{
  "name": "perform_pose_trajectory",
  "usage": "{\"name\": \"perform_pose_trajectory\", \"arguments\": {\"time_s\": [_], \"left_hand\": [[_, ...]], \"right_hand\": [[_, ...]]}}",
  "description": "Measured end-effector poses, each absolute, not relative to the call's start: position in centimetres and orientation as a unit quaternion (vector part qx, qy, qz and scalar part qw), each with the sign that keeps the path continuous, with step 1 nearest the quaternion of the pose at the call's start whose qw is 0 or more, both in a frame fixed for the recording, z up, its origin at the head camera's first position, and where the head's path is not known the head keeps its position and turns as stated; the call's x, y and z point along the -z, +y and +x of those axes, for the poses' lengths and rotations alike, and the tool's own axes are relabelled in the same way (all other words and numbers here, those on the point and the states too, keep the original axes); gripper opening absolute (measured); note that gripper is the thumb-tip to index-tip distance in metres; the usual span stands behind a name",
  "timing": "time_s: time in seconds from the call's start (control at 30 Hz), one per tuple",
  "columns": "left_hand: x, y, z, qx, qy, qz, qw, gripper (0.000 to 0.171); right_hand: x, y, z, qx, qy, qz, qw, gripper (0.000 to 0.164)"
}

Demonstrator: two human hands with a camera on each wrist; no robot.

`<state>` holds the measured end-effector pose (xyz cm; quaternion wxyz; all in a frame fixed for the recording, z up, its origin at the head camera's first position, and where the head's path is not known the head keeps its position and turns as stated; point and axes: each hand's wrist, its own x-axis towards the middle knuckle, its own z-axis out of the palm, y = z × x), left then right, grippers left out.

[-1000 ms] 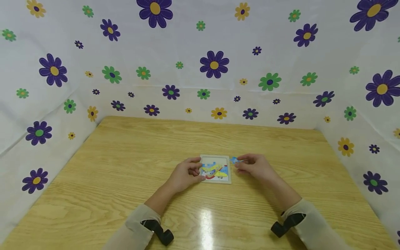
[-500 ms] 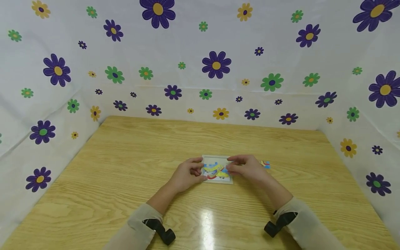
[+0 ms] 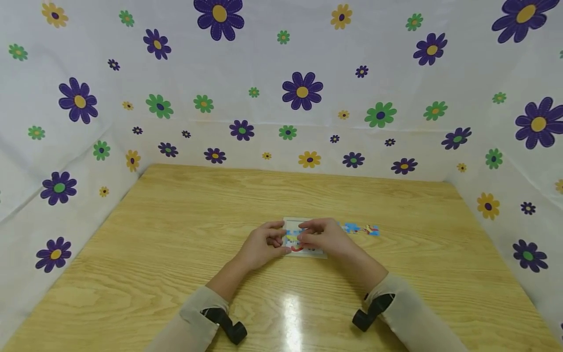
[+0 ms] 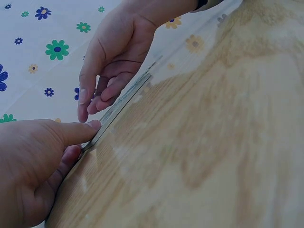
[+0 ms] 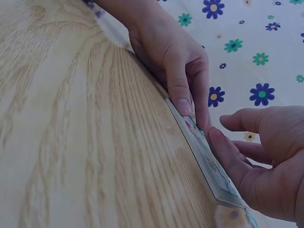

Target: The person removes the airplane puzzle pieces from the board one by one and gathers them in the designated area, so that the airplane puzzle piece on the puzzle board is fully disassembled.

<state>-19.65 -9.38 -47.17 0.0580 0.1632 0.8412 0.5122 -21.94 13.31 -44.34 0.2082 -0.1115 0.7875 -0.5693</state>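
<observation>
On tabletop [image 3: 198,205], L hand [image 3: 260,245] grips puzzle tray [image 3: 292,220] at L edge, prob to steady it, R hand [image 3: 327,238] over it, can't tell if pinching anything, w/ loose pcs [image 3: 370,230] to R, likely for reach

The wood-grain table [image 3: 176,220] (glossy in front) bears a framed puzzle [image 3: 292,224] and, seemingly, loose pieces [image 3: 352,228].

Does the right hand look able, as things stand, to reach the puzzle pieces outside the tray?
Probably yes: the puzzle pieces lie close beside the right hand, on its outer side, with nothing visible between.
</observation>
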Motion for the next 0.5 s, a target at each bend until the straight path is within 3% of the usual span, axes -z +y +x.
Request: {"name": "perform_pose_trajectory", "arguments": {"time_s": [0.27,0.5], "left_hand": [[47.36,-9.21,-19.69,-0.506,0.844,0.170,0.050,0.042],[47.59,-9.11,-19.79,-0.503,0.847,0.168,0.045,0.037]], "right_hand": [[44.78,12.92,-22.49,0.567,0.784,-0.112,0.227,0.044],[45.23,12.37,-22.72,0.510,0.823,-0.145,0.203,0.034]]}}
